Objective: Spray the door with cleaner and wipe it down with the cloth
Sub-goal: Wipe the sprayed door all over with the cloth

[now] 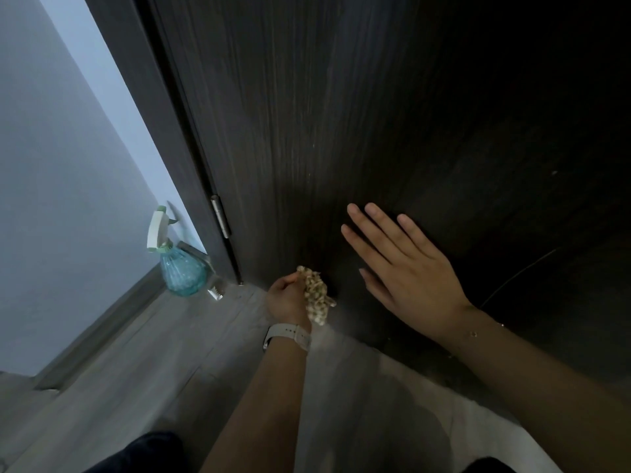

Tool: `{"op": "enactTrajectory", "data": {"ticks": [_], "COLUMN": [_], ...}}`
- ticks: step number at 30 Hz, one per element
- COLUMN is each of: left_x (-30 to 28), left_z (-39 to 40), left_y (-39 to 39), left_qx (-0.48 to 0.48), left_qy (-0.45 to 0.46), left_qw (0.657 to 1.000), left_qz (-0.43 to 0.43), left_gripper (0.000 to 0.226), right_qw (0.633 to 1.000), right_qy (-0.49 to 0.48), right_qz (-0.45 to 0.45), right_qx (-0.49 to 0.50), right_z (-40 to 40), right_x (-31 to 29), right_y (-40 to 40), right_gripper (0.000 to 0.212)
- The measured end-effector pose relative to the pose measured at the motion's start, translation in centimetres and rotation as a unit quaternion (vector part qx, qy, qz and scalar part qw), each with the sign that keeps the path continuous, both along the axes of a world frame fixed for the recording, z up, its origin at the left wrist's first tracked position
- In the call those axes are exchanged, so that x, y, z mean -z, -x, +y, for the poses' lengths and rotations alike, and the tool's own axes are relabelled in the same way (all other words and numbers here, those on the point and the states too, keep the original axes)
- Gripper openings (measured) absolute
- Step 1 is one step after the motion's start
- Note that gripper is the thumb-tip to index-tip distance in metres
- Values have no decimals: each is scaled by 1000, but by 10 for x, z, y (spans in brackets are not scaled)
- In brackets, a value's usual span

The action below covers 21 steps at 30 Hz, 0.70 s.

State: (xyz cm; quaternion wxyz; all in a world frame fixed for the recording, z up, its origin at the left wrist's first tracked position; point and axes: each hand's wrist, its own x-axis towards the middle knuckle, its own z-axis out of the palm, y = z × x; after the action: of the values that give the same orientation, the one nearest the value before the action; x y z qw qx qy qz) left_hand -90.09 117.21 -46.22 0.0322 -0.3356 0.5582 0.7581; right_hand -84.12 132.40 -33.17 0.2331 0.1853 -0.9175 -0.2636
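The left hand (288,299) gripped the bunched cloth (317,295) low against the door (375,114); the right hand (403,268) lay flat, fingers straight, on it

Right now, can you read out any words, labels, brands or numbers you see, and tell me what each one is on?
None can be read.
The spray bottle shows no label on its visible side.
The watch shows only its band.
The door and the cloth carry no text.

Dark brown streaky door (341,114); teal spray bottle (182,273), white-green head; my cloth (316,298) beige, maybe checked; white watch strap (290,337).
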Motion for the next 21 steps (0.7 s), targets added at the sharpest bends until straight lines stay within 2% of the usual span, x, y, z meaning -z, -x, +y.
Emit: {"op": "enactTrajectory", "data": {"ticks": [7, 13, 18, 21], "left_x": [-16, -9, -11, -18], "left_z": [2, -5, -1, 4], "left_y": [6, 2, -5, -14], "left_qx": [6, 26, 18, 8], "left_qy": [22, 25, -22, -76], "left_qw": [997, 999, 998, 994], "left_qz": [68, 29, 55, 73], "left_gripper": [25, 24, 10, 15], "right_qw": [1000, 1000, 1000, 1000], "right_qy": [-7, 1, 0, -1], "right_qz": [-7, -6, -5, 2], "right_qx": [6, 11, 11, 6], "right_z": [0, -2, -1, -1], "right_x": [0, 1, 2, 4], "right_y": [1, 0, 1, 2], "right_gripper": [62, 62, 62, 61]}}
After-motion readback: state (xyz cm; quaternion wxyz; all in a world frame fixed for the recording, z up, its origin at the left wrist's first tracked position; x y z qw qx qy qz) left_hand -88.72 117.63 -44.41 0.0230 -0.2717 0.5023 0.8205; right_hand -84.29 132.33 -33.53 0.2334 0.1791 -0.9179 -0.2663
